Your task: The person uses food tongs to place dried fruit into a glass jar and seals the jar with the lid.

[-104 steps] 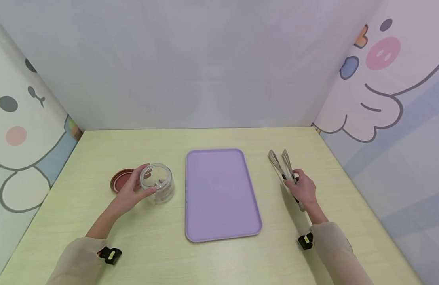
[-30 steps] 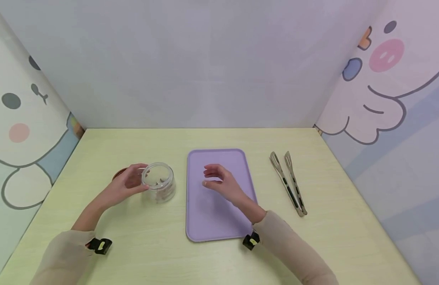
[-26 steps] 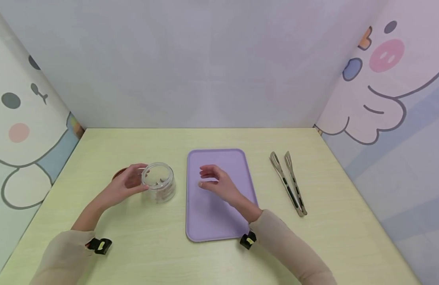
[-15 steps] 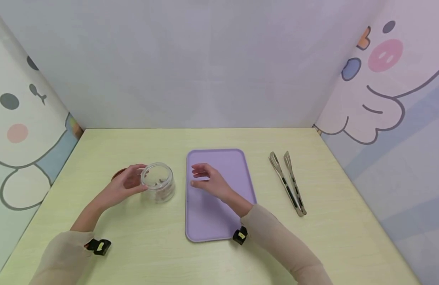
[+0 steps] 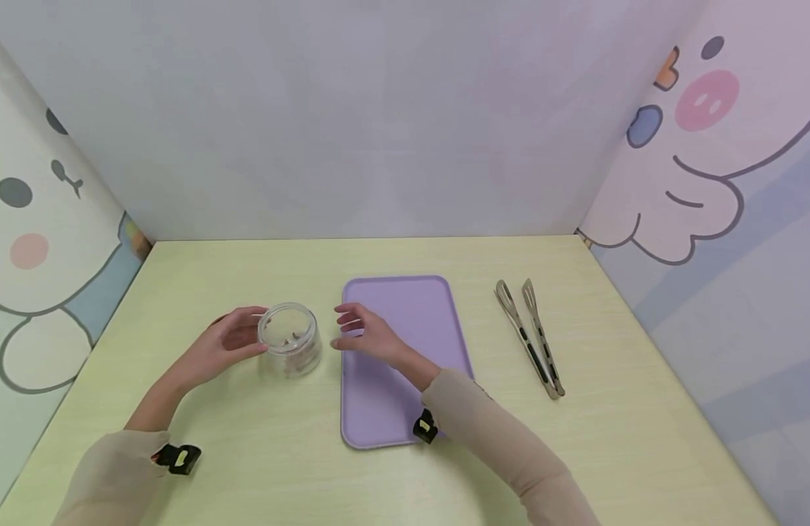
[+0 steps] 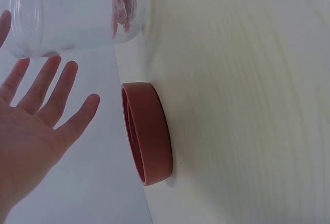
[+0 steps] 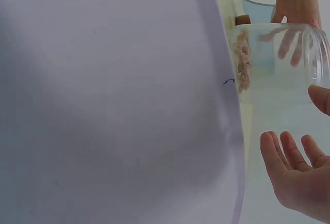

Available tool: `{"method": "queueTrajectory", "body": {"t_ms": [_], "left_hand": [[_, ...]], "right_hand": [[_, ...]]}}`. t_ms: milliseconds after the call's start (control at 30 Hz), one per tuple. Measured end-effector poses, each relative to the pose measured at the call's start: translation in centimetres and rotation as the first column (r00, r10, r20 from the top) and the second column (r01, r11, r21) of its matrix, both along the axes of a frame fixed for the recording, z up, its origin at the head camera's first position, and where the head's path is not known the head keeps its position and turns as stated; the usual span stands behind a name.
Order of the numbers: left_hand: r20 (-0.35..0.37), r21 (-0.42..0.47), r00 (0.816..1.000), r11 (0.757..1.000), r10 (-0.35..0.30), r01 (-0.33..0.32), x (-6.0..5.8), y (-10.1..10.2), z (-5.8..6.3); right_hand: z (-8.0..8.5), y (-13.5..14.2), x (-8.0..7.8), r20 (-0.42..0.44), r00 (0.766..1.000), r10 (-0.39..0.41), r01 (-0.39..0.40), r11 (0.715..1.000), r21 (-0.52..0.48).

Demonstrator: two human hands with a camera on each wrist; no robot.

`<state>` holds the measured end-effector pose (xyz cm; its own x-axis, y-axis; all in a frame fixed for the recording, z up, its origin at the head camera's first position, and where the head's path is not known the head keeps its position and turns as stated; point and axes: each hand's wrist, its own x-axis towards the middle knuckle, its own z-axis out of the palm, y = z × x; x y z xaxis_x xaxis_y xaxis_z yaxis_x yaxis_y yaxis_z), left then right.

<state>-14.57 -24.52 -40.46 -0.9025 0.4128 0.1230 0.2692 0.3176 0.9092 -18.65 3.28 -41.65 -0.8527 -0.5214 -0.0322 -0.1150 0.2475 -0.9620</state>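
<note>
A moment ago the person's right hand (image 5: 365,334) gripped the metal tongs (image 5: 533,354); now these lie on the bench (image 5: 293,467), well to the right of the purple tray (image 5: 378,405), their two arms spread apart at the far ends. The right hand has since crossed over the tray and reaches its left edge, thumb and fingers loosely parted in a curve with nothing between them. In the head view a gap shows between its fingertips and the glass jar (image 5: 289,340).

The jar stands upright on the bench, just left of the tray, its mouth uncovered. A small cluster of pinkish pieces (image 7: 242,62) sits in its bottom; what they are cannot be told.

The left hand (image 5: 223,343) is on the jar's far side from the tray. It has drawn back a little from the closer hold of a few seconds ago, and the left wrist view shows its fingers spread wide, gripping nothing. Whether a fingertip touches the glass is hard to say.

The reddish-brown lid (image 6: 149,134) lies hollow side up, farther left of the tray than the jar, largely hidden by the left hand in the head view.

With the tongs put down, both hands are free and flank the jar, so the work seems centred there, its contents still inside.
</note>
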Motion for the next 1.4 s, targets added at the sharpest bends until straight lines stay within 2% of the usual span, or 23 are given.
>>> {"method": "queueTrajectory", "body": {"t_ms": [333, 833, 967, 1033, 1100, 1233, 1400], "left_hand": [[0.010, 0.003, 1.000, 1.000, -0.003, 0.003, 0.0, 0.0, 0.1], [0.008, 0.004, 1.000, 1.000, -0.006, 0.006, 0.0, 0.2, 0.1], [-0.018, -0.021, 1.000, 1.000, 0.000, 0.000, 0.1, -0.1, 0.1], [-0.039, -0.055, 0.999, 0.998, 0.038, -0.040, 0.2, -0.5, 0.1], [-0.072, -0.115, 0.992, 0.987, 0.102, -0.110, 0.3, -0.9, 0.2], [-0.095, -0.205, 0.964, 0.943, 0.248, -0.263, 0.4, -2.0, 0.4], [-0.079, -0.253, 0.926, 0.891, 0.368, -0.376, 0.5, -3.7, 0.2]], "right_hand": [[-0.8, -1.4, 0.1, 0.004, 0.999, 0.054, -0.054, 0.999, -0.007], [-1.1, -2.5, 0.3, -0.038, 0.997, 0.070, -0.069, 0.997, 0.029], [-0.9, -2.6, 0.4, -0.045, 0.997, 0.066, -0.064, 0.997, 0.042], [-0.8, -2.6, 0.5, -0.047, 0.997, 0.067, -0.065, 0.997, 0.040], [-0.8, -2.7, 0.5, -0.048, 0.996, 0.070, -0.068, 0.997, 0.039], [-0.9, -2.8, 0.5, -0.041, 0.997, 0.071, -0.069, 0.997, 0.037], [-1.1, -2.8, 0.4, -0.037, 0.996, 0.076, -0.073, 0.996, 0.057]]}}
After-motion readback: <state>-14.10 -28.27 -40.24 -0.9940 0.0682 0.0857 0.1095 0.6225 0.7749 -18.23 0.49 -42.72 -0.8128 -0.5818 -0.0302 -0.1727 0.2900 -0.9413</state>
